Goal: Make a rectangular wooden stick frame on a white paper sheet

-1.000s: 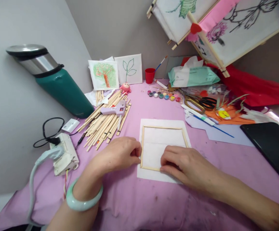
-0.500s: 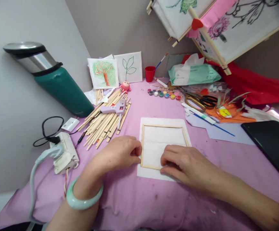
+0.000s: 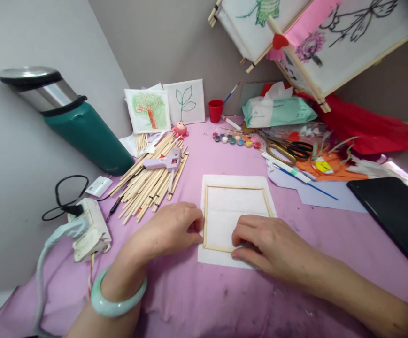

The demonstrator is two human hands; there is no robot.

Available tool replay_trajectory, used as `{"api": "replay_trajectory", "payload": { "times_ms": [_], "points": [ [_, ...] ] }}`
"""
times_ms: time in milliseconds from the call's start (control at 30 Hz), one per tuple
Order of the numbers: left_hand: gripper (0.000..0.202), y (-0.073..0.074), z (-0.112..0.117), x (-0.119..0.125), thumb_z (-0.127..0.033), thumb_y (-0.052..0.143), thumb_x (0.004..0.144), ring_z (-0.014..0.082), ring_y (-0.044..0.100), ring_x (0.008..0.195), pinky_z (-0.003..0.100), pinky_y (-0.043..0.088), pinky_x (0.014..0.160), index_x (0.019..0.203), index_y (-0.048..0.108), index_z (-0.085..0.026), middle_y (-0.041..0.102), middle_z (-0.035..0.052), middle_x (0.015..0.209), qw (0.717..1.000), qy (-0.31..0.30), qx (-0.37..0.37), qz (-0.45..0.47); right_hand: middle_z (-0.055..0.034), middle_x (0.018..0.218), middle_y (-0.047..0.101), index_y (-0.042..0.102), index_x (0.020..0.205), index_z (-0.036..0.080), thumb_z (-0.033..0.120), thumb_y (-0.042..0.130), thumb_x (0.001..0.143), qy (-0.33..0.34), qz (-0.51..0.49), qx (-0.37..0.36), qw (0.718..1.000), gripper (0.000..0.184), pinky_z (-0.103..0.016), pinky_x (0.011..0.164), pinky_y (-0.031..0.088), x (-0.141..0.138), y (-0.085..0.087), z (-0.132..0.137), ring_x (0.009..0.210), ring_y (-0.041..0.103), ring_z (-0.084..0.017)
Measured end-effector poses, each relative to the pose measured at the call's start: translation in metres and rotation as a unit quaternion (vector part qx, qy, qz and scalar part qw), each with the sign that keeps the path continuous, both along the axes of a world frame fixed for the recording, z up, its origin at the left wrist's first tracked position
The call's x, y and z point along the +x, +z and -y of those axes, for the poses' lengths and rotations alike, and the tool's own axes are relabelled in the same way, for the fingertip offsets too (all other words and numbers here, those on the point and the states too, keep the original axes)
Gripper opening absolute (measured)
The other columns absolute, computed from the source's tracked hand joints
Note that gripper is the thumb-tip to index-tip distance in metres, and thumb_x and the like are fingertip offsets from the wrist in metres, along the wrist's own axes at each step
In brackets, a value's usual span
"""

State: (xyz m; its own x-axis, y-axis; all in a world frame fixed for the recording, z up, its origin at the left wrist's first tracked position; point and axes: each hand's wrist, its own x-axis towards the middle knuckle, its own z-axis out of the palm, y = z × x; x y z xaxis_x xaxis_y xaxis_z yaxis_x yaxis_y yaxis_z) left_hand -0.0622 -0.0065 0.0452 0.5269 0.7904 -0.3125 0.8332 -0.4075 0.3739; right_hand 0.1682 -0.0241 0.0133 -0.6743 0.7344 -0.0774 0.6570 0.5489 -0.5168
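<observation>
A square frame of thin wooden sticks (image 3: 234,187) lies flat on a larger sheet of white paper (image 3: 204,258). My left hand (image 3: 170,230) is at the frame's left side, fingers curled and fingertips against the stick close to the near left corner. Along the near side, my right hand (image 3: 267,241) has its thumb outside and its fingers inside, pinching the near stick. It hides the near right corner and part of the right side. A pale green bangle (image 3: 115,305) is on my left wrist.
Bundled wooden sticks (image 3: 147,188) lie at the left with a lilac glue gun (image 3: 165,162) on top. Farther left are a power strip (image 3: 91,230) and a green bottle (image 3: 91,136). Scissors (image 3: 284,150), paint pots (image 3: 239,141) and a black phone-like slab (image 3: 390,211) lie right.
The whole view has shifted slightly, with everything a little lower and farther left. Both hands keep nearly the same places at the frame.
</observation>
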Motion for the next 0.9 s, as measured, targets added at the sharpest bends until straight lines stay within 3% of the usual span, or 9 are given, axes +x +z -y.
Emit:
{"api": "replay_trajectory", "payload": {
  "times_ms": [267, 333, 400, 500, 667, 900],
  "points": [
    [0.005, 0.002, -0.001, 0.0, -0.024, 0.057, 0.07, 0.0126, 0.047, 0.066, 0.026, 0.03, 0.059, 0.069, 0.054, -0.019, 0.056, -0.0013, 0.073, 1.0, -0.001, -0.005, 0.001, -0.0001, 0.08, 0.062, 0.062, 0.079, 0.02, 0.029, 0.057, 0.086, -0.007, -0.073, -0.027, 0.997, 0.013, -0.025, 0.064, 0.037, 0.009, 0.008, -0.007, 0.07, 0.054, -0.012],
    [0.006, 0.003, -0.002, 0.001, -0.024, 0.056, 0.07, 0.0126, 0.047, 0.065, 0.025, 0.03, 0.059, 0.069, 0.054, -0.019, 0.056, -0.0012, 0.073, 1.0, 0.001, -0.012, -0.001, -0.0003, 0.08, 0.063, 0.062, 0.079, 0.02, 0.028, 0.053, 0.088, -0.068, -0.123, -0.02, 0.99, 0.015, -0.024, 0.065, 0.039, 0.02, 0.013, -0.016, 0.072, 0.056, -0.012],
    [0.006, 0.006, -0.003, 0.001, -0.025, 0.056, 0.071, 0.0129, 0.048, 0.066, 0.025, 0.031, 0.059, 0.07, 0.055, -0.019, 0.057, -0.001, 0.074, 1.0, 0.006, -0.025, -0.002, -0.0004, 0.078, 0.064, 0.062, 0.078, 0.019, 0.027, 0.05, 0.087, -0.176, -0.149, 0.0, 0.973, 0.017, -0.024, 0.064, 0.04, 0.035, 0.016, -0.027, 0.072, 0.056, -0.013],
    [0.007, 0.008, -0.004, 0.002, -0.026, 0.056, 0.073, 0.0135, 0.05, 0.066, 0.025, 0.032, 0.059, 0.072, 0.057, -0.019, 0.058, -0.0009, 0.073, 0.999, 0.025, -0.043, 0.0, -0.0008, 0.075, 0.066, 0.063, 0.078, 0.02, 0.03, 0.049, 0.086, -0.291, -0.12, 0.009, 0.949, 0.018, -0.025, 0.061, 0.04, 0.057, 0.014, -0.039, 0.069, 0.058, -0.015],
    [0.012, 0.01, -0.005, 0.007, -0.029, 0.052, 0.078, 0.0142, 0.052, 0.065, 0.026, 0.034, 0.059, 0.077, 0.059, -0.02, 0.06, -0.0012, 0.07, 0.996, 0.069, -0.056, -0.008, -0.0008, 0.076, 0.068, 0.065, 0.075, 0.021, 0.032, 0.051, 0.082, -0.294, -0.029, -0.008, 0.955, 0.019, -0.027, 0.062, 0.039, 0.07, 0.003, -0.044, 0.071, 0.06, -0.017],
    [0.012, 0.012, -0.008, 0.012, -0.029, 0.053, 0.078, 0.015, 0.054, 0.067, 0.026, 0.036, 0.061, 0.082, 0.06, -0.02, 0.062, -0.0007, 0.073, 0.995, 0.066, -0.06, -0.037, -0.0004, 0.073, 0.067, 0.063, 0.071, 0.021, 0.032, 0.054, 0.08, -0.292, -0.005, -0.002, 0.956, 0.017, -0.025, 0.059, 0.035, 0.067, 0.002, -0.039, 0.068, 0.058, -0.015]
  ]
}}
